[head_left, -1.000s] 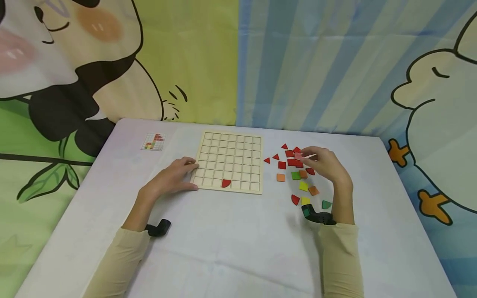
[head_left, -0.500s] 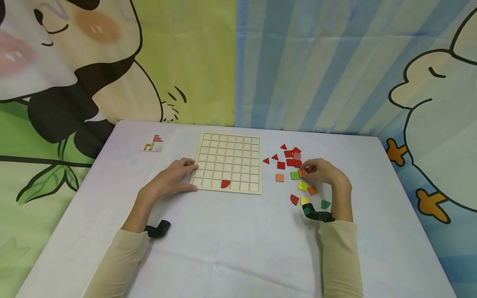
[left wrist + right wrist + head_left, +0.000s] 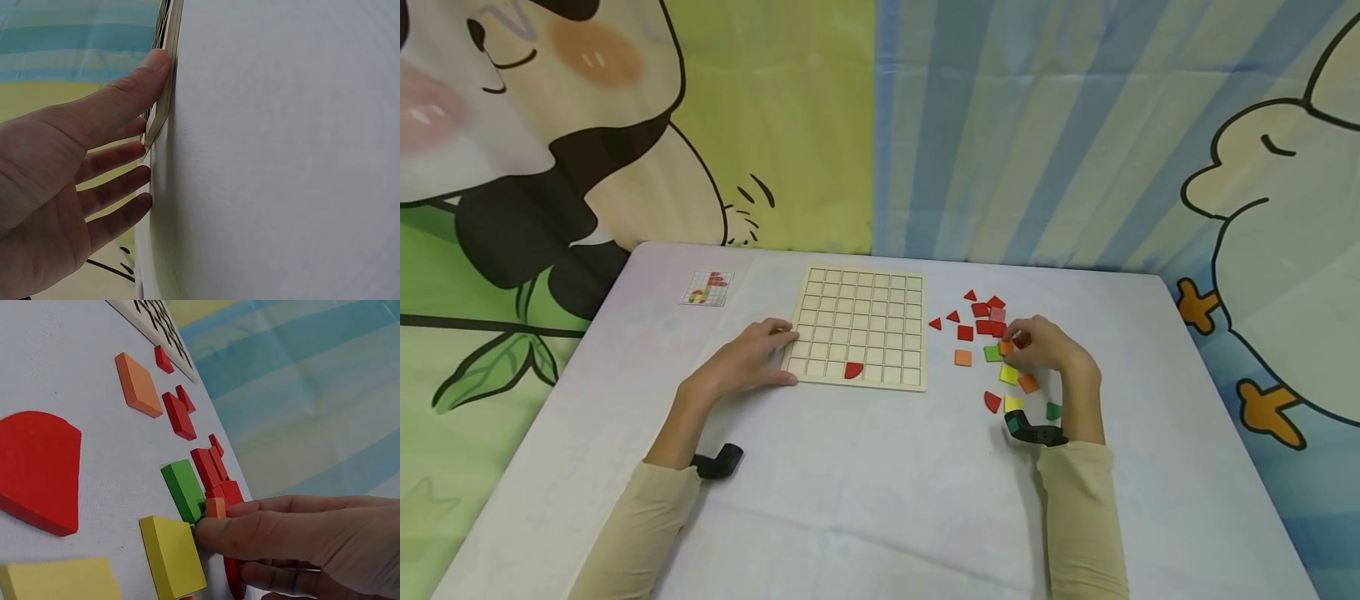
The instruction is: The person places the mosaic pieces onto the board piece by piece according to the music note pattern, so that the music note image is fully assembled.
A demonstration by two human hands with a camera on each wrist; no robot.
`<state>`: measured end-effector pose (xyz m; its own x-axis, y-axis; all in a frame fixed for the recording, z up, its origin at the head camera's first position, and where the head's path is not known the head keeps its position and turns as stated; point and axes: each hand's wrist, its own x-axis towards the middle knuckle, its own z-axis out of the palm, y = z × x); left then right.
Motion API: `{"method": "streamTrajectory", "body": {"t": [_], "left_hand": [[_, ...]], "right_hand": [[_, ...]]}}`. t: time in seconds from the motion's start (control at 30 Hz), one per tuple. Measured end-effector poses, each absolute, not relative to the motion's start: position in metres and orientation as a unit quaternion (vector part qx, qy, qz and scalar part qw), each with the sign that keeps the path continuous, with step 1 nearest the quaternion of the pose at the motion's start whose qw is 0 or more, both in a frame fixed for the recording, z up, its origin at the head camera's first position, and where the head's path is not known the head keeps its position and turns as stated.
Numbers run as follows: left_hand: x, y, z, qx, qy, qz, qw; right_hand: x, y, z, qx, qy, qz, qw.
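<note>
A pale wooden grid board lies on the table, with a red quarter-round block in its bottom row. My left hand rests against the board's left edge, thumb near the front corner. In the left wrist view those fingers are spread and fairly straight. Right of the board, my right hand pinches an orange square block between thumb and fingers. Beside it lie a green square block and a yellow square block. A red piece is partly hidden beneath the right fingers.
A small printed card with a coloured grid pattern lies at the back left. Several red squares and triangles sit behind the right hand, among them a red square. Another orange square and a red quarter-round lie nearer the board.
From the red blocks at the back, my right hand has moved toward me to the orange block beside the green one. A light red block was left among the reds. The left hand stays put.
</note>
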<state>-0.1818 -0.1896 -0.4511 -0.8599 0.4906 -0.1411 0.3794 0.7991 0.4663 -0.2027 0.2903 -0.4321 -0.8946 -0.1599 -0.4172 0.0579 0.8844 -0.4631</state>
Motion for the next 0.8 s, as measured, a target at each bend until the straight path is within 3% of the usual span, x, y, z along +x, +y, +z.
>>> {"method": "streamTrajectory", "body": {"t": [0.2,0.37,0.47,0.8], "left_hand": [[-0.183,-0.192,-0.452,0.230,0.942,0.212,0.125],[-0.183,-0.192,-0.453,0.227,0.942,0.212,0.127],[-0.182,-0.192,-0.454,0.227,0.942,0.214,0.127],[-0.182,-0.191,-0.454,0.229,0.942,0.213,0.122]], "right_hand": [[-0.201,0.272,-0.414,-0.076,0.937,-0.309,0.143],[-0.198,0.225,-0.400,-0.181,0.917,-0.355,0.029],[-0.195,0.191,-0.400,-0.246,0.898,-0.364,-0.003],[-0.191,0.105,-0.425,-0.326,0.895,-0.291,0.087]]}}
